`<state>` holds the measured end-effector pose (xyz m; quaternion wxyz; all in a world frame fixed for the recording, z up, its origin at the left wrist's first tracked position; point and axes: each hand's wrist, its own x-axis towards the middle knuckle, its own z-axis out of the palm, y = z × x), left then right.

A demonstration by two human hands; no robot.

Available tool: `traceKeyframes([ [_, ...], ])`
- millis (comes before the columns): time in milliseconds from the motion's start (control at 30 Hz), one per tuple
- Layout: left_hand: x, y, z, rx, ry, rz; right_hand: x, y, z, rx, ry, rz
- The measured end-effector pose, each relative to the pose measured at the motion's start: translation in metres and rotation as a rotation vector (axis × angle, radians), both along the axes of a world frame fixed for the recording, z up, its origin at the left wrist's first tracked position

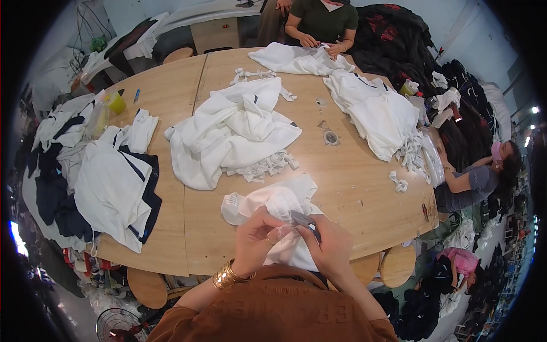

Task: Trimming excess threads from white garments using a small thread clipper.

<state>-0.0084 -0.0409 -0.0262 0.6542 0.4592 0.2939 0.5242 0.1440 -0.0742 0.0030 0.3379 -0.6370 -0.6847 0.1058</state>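
Close in front of me, a white garment (288, 196) lies bunched at the near edge of the table, partly under my hands. My left hand (256, 236), with gold bangles on its wrist, pinches the white cloth, and fine pale threads show at its fingertips. In my right hand (330, 242) is a small grey thread snipper (303, 219), its tip against the cloth between both hands. The exact spot where the tip meets the fabric is too small to make out.
The wooden table (228, 214) bears a large white garment heap (236, 128), white strips (268, 166), a white pile (376, 114) at right and white and navy garments (114, 182) at left. A co-worker (322, 25) handles white cloth opposite; another person (470, 176) is at right. Stools (147, 285) stand below.
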Motion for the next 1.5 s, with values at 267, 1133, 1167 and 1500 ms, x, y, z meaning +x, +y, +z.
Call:
traceKeyframes([
  [267, -0.001, -0.001, -0.002, 0.002, 0.013, -0.015, 0.0, 0.0, -0.001, 0.0, 0.016, -0.007],
  [1133, -0.071, 0.036, -0.036, -0.214, -0.396, -0.134, 0.018, 0.018, 0.002, -0.355, 1.149, -0.15],
  [1167, -0.077, 0.041, -0.037, -0.217, -0.672, -0.341, 0.018, 0.017, 0.0, -0.339, 1.119, -0.154],
  [1500, -0.015, 0.021, -0.002, -0.141, 0.259, -0.195, -0.002, 0.01, -0.002, -0.19, 0.725, -0.117],
])
